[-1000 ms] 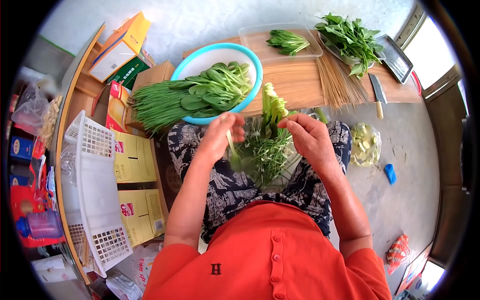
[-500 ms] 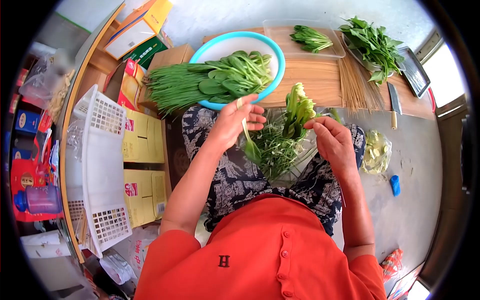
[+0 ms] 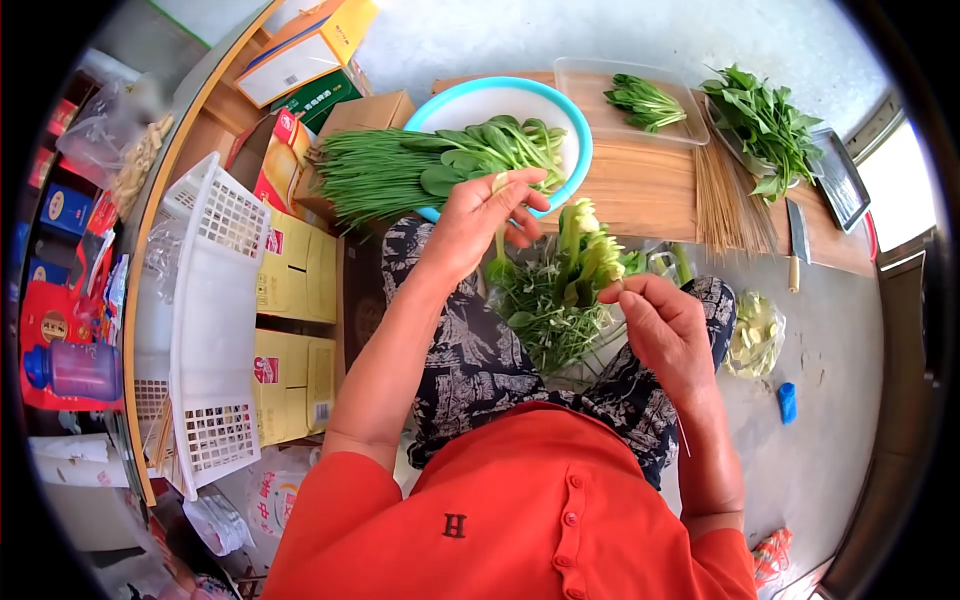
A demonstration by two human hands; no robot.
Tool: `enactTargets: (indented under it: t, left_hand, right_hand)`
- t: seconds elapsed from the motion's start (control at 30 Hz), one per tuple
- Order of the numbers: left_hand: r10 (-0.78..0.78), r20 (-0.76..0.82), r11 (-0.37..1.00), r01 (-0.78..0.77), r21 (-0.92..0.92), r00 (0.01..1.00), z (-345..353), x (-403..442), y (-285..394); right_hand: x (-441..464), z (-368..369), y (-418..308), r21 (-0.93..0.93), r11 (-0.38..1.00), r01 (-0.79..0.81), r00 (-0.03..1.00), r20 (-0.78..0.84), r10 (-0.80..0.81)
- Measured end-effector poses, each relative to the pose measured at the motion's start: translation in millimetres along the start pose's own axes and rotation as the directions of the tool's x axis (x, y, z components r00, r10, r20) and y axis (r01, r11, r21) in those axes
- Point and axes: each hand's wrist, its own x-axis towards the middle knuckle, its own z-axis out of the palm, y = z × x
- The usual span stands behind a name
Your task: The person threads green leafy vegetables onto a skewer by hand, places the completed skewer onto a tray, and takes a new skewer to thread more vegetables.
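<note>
My left hand (image 3: 475, 222) is raised near the basin's front rim, thumb and forefinger pinching the pale stalk of a leafy green (image 3: 499, 268) that hangs below the palm. Closed at the fingertips, my right hand (image 3: 660, 320) grips a thin skewer; its far end shows as a fine line (image 3: 684, 435) beside the wrist. A cluster of leafy greens with pale cut stalks (image 3: 588, 245) stands at that hand's fingertips, apparently on the skewer. Between my knees lies a heap of loose green trimmings (image 3: 550, 315). The blue-rimmed basin (image 3: 581, 125) bears long green chives (image 3: 375, 175) and leafy greens (image 3: 490, 155).
On the wooden table (image 3: 625, 185) are a clear tray (image 3: 580, 75) with greens, bare skewers (image 3: 730, 205), a leafy pile (image 3: 762, 130) and a knife (image 3: 797, 235). A bag of pale leaves (image 3: 755, 335) sits on the floor. White baskets (image 3: 215, 330) and yellow boxes (image 3: 295, 270) stand left.
The view has shifted slightly. My left hand has turned, so the pinched green now hangs mostly behind its fingers. The cluster by my right hand stands more upright.
</note>
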Motion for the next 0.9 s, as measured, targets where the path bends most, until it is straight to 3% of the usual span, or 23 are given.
enactTargets:
  t: [0.07,0.4,0.6,0.67,0.9]
  left_hand:
    - [0.038,-0.018,0.995,-0.036,0.088,0.999,1,1,5]
    - [-0.035,0.121,0.999,0.034,0.013,0.992,14,-5,31]
    - [-0.018,0.142,0.995,0.003,0.105,0.99,10,-3,32]
    - [0.004,0.137,0.977,-0.033,0.209,0.991,9,-4,33]
    - [0.015,0.162,0.975,-0.05,0.218,0.987,8,-2,34]
  right_hand:
    - [-1,2,-4,-0.017,1.0,-0.009,1.0,0.019,0.01]
    - [1,16,-14,-0.099,0.993,0.058,0.997,0.063,-0.052]
    - [1,15,-18,-0.099,0.995,0.023,0.997,0.076,-0.016]
    - [1,15,-18,-0.105,0.994,0.03,0.997,0.076,-0.022]
    - [0,16,-20,-0.116,0.993,0.018,0.996,0.09,-0.007]
